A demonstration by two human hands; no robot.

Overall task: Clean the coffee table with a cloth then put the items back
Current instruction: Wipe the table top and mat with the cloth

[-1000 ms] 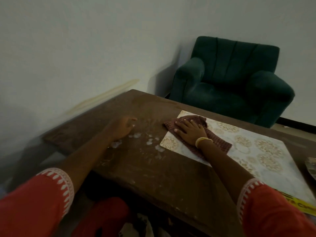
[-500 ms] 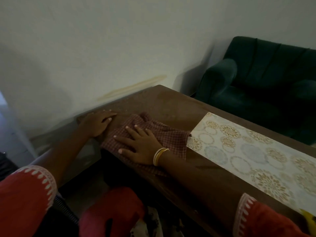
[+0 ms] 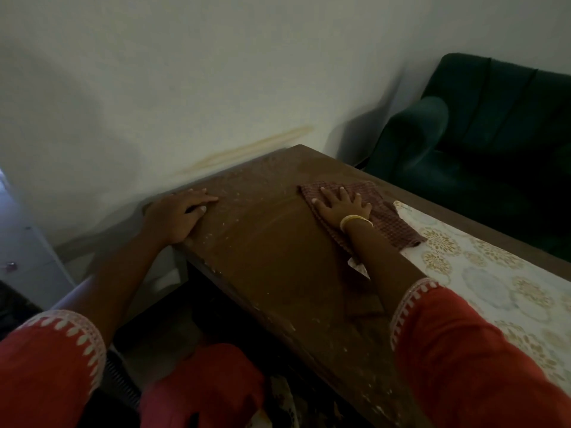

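Slid rightward, cloth (image 3: 364, 211) lies under flat right hand (image 3: 341, 205); left hand (image 3: 177, 213) seemingly flat.

Both arms stretched forward in red sleeves. Left hand (image 3: 177, 213) palm down, fingers (image 3: 202, 196) straight and together, lying flat at the bench corner. Right hand (image 3: 341, 206) palm down, fingers (image 3: 327, 194) spread and straight, pressing flat; wrist bangled.
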